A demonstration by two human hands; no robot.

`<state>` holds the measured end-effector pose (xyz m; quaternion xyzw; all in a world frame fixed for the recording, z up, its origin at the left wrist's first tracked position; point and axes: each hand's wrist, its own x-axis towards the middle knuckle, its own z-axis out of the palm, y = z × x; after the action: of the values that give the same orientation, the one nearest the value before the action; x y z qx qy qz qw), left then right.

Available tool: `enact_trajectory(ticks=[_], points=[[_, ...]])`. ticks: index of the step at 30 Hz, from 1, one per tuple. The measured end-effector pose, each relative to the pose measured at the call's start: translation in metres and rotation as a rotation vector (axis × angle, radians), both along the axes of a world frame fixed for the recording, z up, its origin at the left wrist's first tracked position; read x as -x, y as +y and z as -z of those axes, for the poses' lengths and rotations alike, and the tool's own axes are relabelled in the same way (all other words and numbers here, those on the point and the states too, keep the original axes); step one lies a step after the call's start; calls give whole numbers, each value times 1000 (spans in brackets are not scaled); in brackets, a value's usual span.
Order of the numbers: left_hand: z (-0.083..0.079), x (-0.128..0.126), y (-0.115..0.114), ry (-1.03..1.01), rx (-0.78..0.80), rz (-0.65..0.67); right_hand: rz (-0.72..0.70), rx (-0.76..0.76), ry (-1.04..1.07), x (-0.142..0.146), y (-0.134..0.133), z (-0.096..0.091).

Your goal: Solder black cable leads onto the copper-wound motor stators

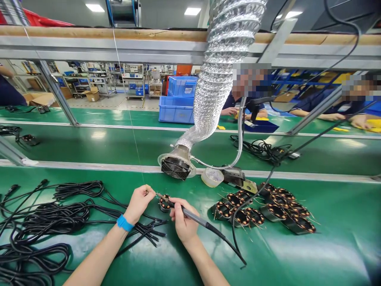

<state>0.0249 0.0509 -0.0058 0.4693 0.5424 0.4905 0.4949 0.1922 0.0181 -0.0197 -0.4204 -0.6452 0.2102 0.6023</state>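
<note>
My right hand [183, 222] is closed around a soldering iron [195, 217], its tip pointing up-left at a small copper-wound coil [164, 202] on the green bench. My left hand [139, 203], with a blue wristband, is pinched on a thin solder wire that runs straight up out of view, just left of the coil. Both hands meet above the coil. The iron's black cord trails away to the lower right.
A fume extractor fan [176, 167] on a silver flexible duct [218, 79] hangs just behind the coil. Several wound coils [262, 210] lie to the right, black cables [44, 222] to the left, a tape roll [212, 177] beside the fan. People work across the conveyor.
</note>
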Motion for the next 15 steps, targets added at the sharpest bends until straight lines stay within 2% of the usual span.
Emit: enact_trajectory(ticks=[15], points=[[3,2,2,1,5,-7,31,35,112,0,-1,2]])
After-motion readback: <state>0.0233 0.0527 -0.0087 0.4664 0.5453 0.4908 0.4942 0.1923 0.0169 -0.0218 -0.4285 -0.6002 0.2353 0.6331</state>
